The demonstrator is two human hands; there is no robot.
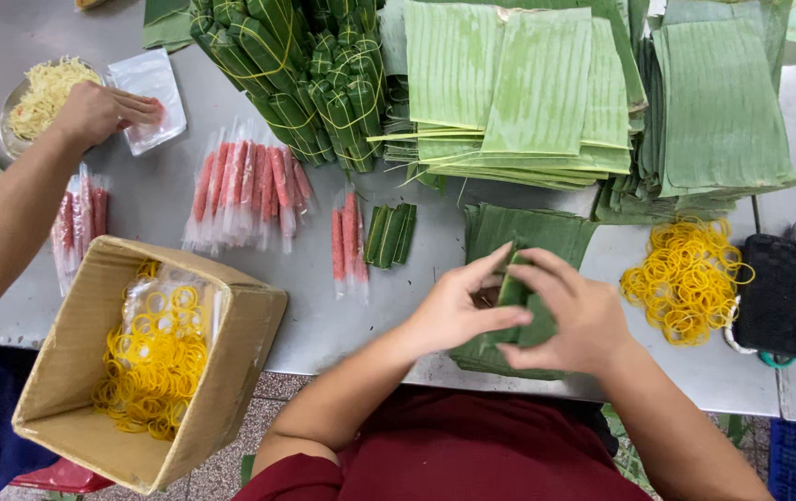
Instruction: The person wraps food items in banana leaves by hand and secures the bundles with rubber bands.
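Both my hands fold a small green banana-leaf parcel [516,292] over a stack of dark green leaf pieces [523,232] on the grey metal table [361,320]. My left hand [454,306] pinches the parcel's left side. My right hand [570,311] wraps its right side. A pile of yellow rubber bands [686,278] lies just right of my right hand. Two plastic-wrapped pink sausage sticks [349,243] and small finished leaf parcels [391,235] lie to the left of my hands.
Another person's hand [101,111] rests on a clear bag beside a bowl of shredded yellow food [41,93]. More wrapped sausages [245,186], tied leaf bundles [305,79], large leaf stacks [519,93], a cardboard box of rubber bands [152,357] and a black device [776,295] surround me.
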